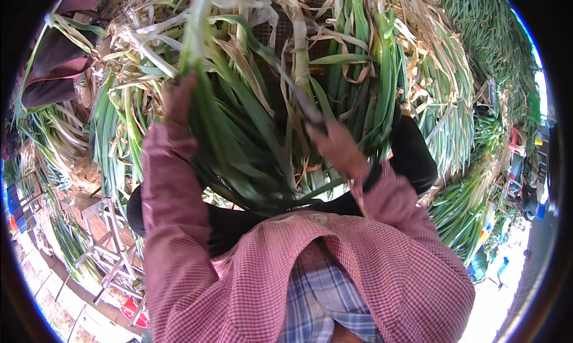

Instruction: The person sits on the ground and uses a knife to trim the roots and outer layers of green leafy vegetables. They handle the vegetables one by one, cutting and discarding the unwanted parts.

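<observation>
My left hand (178, 99) grips a green onion stalk (197, 43), its white end pointing up and away from me and its green leaves trailing down toward my lap. The stalk is blurred. My right hand (342, 150) is closed on the dark handle of a knife (301, 96). Its narrow blade points away and to the left over the onions, also blurred, and I cannot tell whether it touches any leaf. A heap of green onions with dry, papery leaves (237, 58) lies before me. Behind them shows a woven basket surface (277, 32), mostly covered.
A large onion pile (441, 74) rises close on my right, with more bundles (465, 208) lower down. Metal-framed stools (112, 249) and a red plastic basin (134, 311) stand at lower left. Another person's dark-clothed limb (56, 52) is at upper left.
</observation>
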### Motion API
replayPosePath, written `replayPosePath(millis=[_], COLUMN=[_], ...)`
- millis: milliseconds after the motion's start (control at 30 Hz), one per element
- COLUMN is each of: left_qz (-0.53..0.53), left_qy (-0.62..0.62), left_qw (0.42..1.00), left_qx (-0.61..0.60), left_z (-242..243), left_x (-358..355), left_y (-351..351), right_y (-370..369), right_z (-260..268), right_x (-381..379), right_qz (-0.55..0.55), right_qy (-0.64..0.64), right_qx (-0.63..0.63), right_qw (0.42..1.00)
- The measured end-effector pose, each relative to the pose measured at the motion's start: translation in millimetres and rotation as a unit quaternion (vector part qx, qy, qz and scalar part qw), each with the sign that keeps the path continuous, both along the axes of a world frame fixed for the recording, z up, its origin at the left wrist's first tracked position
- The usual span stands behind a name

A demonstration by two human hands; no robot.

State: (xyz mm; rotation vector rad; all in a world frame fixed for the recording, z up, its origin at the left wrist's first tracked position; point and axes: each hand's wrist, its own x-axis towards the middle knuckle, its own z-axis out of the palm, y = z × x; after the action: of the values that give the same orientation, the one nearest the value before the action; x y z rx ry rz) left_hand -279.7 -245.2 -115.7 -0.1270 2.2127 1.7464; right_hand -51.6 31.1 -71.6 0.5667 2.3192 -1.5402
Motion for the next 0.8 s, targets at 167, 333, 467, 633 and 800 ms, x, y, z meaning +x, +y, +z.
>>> replayPosePath(millis=[167, 333, 467, 633, 800], left_qz=[0.031, -0.052, -0.231, -0.18, -0.056], left_qy=[0.066, 0.269, 0.001, 0.065, 0.016], left_qw=[0.938, 0.893, 0.97, 0.944, 0.964], left_qx=[-0.339, -0.356, -0.076, -0.267, -0.261], left_z=[-9.9, 4.3, -69.1, -85.7, -96.6], left_x=[-117.2, -36.9, 89.1, 155.0, 152.2], left_y=[-77.7, 36.7, 125.3, 187.1, 190.4], right_y=[-15.7, -2.4, 20.5, 55.0, 69.7], right_z=[9.8, -6.4, -35.3, -57.2, -70.8], right_x=[114.5, 75.3, 5.7, -67.5, -146.4], right_qz=[-0.034, -0.054, -0.049, -0.04, 0.112], right_qy=[-0.058, 0.009, 0.069, 0.124, 0.173], right_qx=[-0.044, 0.077, 0.115, 0.217, 0.353], right_qw=[0.997, 0.996, 0.99, 0.967, 0.913])
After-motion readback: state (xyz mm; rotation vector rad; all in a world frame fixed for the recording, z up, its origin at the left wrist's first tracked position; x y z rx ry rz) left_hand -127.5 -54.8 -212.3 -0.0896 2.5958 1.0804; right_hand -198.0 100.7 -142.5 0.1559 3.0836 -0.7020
